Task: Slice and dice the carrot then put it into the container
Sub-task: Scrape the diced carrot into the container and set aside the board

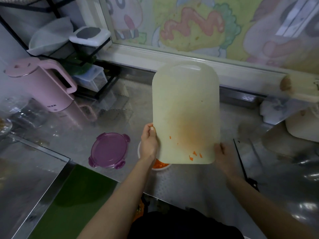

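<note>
Left hand (149, 142) and right hand (222, 156) gripped the tilted cutting board (186, 104) over the container (164, 167); diced carrot (159, 163) lay mostly inside, a few bits (195, 153) left clinging.

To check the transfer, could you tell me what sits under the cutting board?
A white container of diced carrot shows below the cutting board. The board and left hand cover most of it, so how full it is cannot be seen.

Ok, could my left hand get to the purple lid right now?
Probably yes: the purple lid lies uncovered beside the left hand, with nothing between them. But that hand grips the cutting board, so it must let go first.
</note>
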{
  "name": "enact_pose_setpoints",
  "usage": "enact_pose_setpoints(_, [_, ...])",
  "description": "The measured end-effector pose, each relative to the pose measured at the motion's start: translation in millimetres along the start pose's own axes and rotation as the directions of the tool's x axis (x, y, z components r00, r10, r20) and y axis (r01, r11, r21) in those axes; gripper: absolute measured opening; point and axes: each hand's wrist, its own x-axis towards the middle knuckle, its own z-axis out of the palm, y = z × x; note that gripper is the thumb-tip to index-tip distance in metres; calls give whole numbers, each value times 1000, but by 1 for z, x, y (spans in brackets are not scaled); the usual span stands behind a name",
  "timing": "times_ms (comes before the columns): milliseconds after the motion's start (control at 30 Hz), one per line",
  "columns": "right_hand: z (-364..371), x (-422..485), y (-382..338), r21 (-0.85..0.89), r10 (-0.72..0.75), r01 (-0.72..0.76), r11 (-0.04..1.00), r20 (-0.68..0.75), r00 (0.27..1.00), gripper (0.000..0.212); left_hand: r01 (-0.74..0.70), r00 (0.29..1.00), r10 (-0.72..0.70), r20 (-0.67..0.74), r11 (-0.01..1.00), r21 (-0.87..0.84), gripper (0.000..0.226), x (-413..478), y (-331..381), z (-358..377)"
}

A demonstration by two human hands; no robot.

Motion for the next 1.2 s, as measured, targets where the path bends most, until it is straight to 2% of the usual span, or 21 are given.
enact_pose_setpoints(67, [-9,1,6,33,65,-62,998,-94,993,24,-59,992,44,119,990,126,22,-8,2,6])
enact_pose_setpoints(100, [-14,2,9,58,106,-98,993,-136,985,23,-130,983,94,158,964,232,27,-13,-1,9])
enact_pose_setpoints(167, [-24,3,16,84,170,-156,984,-195,966,25,-278,957,188,222,810,515,47,-24,-7,12])
enact_pose_setpoints(233, [-36,3,24,31,234,-234,972,-226,946,25,-364,930,179,322,588,723,63,-37,-14,14])
enact_pose_setpoints(300, [-44,2,33,-3,275,-285,958,-260,926,33,-417,908,170,382,431,800,61,-52,-20,13])
enact_pose_setpoints(367, [-49,0,41,-26,299,-319,947,-277,913,36,-459,885,234,401,307,834,49,-61,-32,12])
enact_pose_setpoints(467, [-57,-7,51,-84,291,-322,943,-259,921,36,-482,865,263,428,194,855,37,-64,-44,10])
enact_pose_setpoints(633, [-59,-17,66,-226,298,-316,921,-113,948,24,-525,832,295,470,149,838,35,-66,-45,7])
enact_pose_setpoints(733, [-55,-26,64,-308,320,-305,901,-2,947,31,-525,839,270,473,170,834,36,-64,-47,6])
enact_pose_setpoints(800, [-50,-32,62,-355,330,-286,890,69,941,31,-532,841,242,485,205,821,43,-63,-49,4])
enact_pose_setpoints(867, [-45,-35,56,-422,309,-239,875,105,945,34,-534,844,188,502,224,815,60,-63,-47,2])
enact_pose_setpoints(933, [-39,-43,46,-544,249,-119,831,171,953,30,-524,852,142,505,234,819,74,-62,-46,0])
enact_pose_setpoints(1000, [-28,-50,34,-610,126,48,791,239,963,30,-514,858,137,495,252,820,77,-60,-46,-3])
enact_pose_setpoints(1133, [9,-65,-1,-483,-84,264,835,362,928,43,-531,846,123,519,281,799,73,-59,-46,-8])
enact_pose_setpoints(1200, [29,-72,-19,-472,-183,418,776,465,866,47,-552,833,154,532,318,771,63,-59,-45,-12])
